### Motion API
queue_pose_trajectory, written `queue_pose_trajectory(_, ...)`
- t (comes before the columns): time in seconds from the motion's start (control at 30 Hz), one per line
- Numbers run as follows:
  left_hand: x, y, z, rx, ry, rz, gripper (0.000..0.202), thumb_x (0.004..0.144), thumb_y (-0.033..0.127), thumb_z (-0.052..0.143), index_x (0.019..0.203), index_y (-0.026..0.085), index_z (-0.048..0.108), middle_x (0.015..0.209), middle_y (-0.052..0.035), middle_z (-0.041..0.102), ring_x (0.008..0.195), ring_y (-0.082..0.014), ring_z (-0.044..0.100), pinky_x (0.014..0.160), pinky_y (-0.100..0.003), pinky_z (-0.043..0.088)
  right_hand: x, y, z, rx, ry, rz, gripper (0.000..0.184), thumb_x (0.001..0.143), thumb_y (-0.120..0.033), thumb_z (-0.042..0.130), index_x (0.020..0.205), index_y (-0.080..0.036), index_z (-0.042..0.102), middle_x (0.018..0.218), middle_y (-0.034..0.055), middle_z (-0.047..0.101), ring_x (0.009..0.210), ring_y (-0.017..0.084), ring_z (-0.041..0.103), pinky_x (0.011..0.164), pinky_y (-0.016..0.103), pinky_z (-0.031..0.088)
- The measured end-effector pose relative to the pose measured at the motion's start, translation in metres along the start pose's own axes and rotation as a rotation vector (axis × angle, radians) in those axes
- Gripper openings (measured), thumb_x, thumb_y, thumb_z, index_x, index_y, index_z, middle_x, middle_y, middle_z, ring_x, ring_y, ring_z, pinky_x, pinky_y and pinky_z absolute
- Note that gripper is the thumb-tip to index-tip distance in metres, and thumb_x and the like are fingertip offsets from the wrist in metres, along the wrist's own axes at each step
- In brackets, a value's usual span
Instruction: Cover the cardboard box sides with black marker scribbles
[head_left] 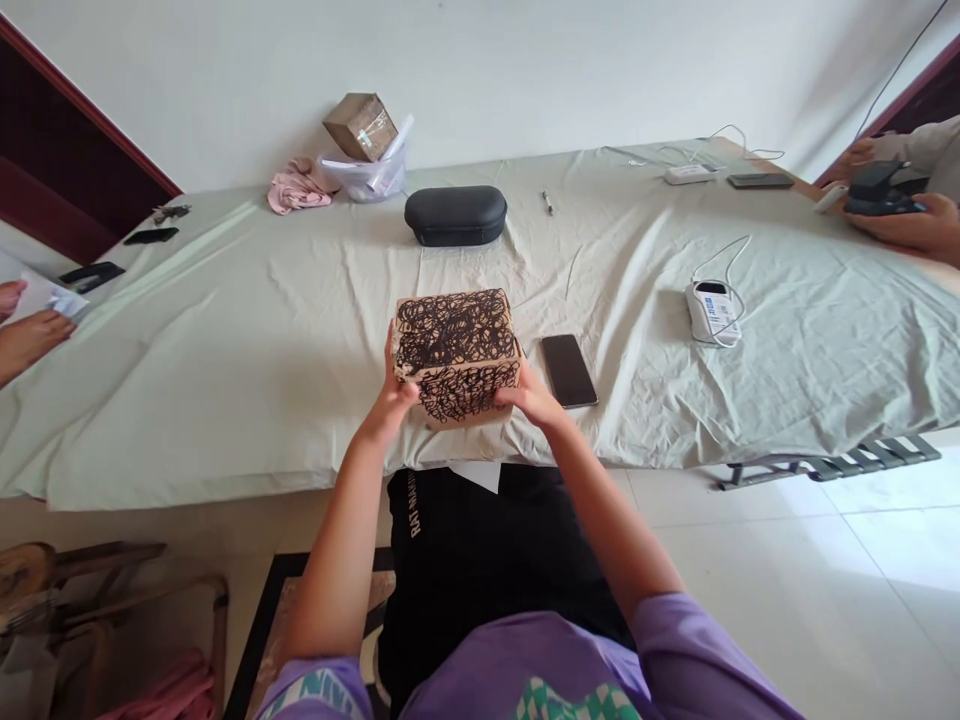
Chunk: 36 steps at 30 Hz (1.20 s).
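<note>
A person in a purple top steadies a small cardboard box (457,355) at the near edge of a cloth-draped counter (225,340), the left hand (394,400) pressed to its left side and the right hand (532,398) to its right, fingers closed against the card. Black marker scribble covers the box's top and front.

At far left, another person's hand (26,335) rests beside white paper. Further back lie a pink cloth (298,188), a clear plastic bag (367,175) propping a second, tilted carton (361,125), and a hard, rounded black case (456,215).

The box partly overhangs the counter's lip on loose, wrinkled fabric; a slackened grip could likely tip it to the tiled floor. A glossy dark phone (569,370) lies just beside the right hand, within easy reach of a knock. Beyond it sits a white corded device (711,312).
</note>
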<state>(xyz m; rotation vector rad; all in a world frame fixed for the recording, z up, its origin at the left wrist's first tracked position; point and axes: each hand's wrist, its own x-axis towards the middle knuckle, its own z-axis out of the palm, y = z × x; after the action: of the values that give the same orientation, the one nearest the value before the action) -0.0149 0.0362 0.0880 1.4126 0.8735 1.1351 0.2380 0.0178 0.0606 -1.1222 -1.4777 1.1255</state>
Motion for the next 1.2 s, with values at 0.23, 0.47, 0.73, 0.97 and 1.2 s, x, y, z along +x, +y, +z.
queue_pose_trajectory(0.23, 0.009, -0.076, -0.015, 0.294, -0.028, -0.122, 0.091, 0.058, 0.055, 0.095, 0.133, 0.016, 0.062, 0.147, -0.023, 0.065, 0.146, -0.0433, 0.055, 0.13, -0.063, 0.034, 0.021, -0.006, -0.051, -0.203, -0.133, -0.018, 0.084, 0.078, -0.019, 0.054, 0.161, -0.023, 0.053, 0.167, 0.0061, 0.056, 0.152, 0.027, 0.053, 0.129, 0.044, 0.04)
queue_pose_trajectory(0.47, 0.006, -0.085, -0.012, 0.248, 0.051, -0.049, 0.098, 0.056, 0.057, 0.095, 0.135, 0.015, 0.054, 0.143, -0.0235, 0.065, 0.139, -0.0416, 0.06, 0.123, -0.062, 0.041, 0.07, 0.009, -0.034, -0.962, 0.242, 0.385, 0.041, 0.094, -0.034, 0.066, 0.126, -0.01, 0.072, 0.137, 0.0267, 0.071, 0.14, 0.044, 0.054, 0.119, 0.056, 0.036)
queue_pose_trajectory(0.73, 0.005, -0.084, -0.009, 0.223, 0.066, -0.059, 0.116, 0.054, 0.067, 0.094, 0.146, 0.016, 0.045, 0.149, -0.0259, 0.061, 0.142, -0.0433, 0.058, 0.125, -0.062, 0.04, 0.042, -0.002, -0.024, -0.686, 0.321, 0.452, 0.042, 0.094, -0.027, 0.046, 0.125, -0.018, 0.073, 0.104, 0.0133, 0.081, 0.106, 0.032, 0.072, 0.102, 0.05, 0.048)
queue_pose_trajectory(0.97, 0.007, -0.087, -0.012, 0.179, 0.08, -0.053, 0.132, 0.052, 0.076, 0.093, 0.157, 0.018, 0.036, 0.16, -0.0268, 0.054, 0.151, -0.0458, 0.051, 0.13, -0.062, 0.035, -0.029, -0.018, -0.05, 0.158, 0.405, 0.026, 0.039, 0.087, -0.03, 0.055, 0.12, -0.024, 0.075, 0.095, 0.0049, 0.077, 0.092, 0.024, 0.072, 0.083, 0.038, 0.054)
queue_pose_trajectory(1.2, 0.008, -0.098, -0.014, 0.034, 0.156, 0.005, 0.137, 0.063, 0.081, 0.086, 0.169, 0.023, 0.02, 0.171, -0.0231, 0.042, 0.159, -0.0427, 0.043, 0.133, -0.056, 0.033, -0.045, -0.087, -0.038, 0.131, 0.663, -0.423, 0.028, 0.096, -0.048, 0.076, 0.079, -0.031, 0.061, 0.069, -0.0014, 0.049, 0.066, 0.02, 0.055, 0.067, 0.038, 0.05)
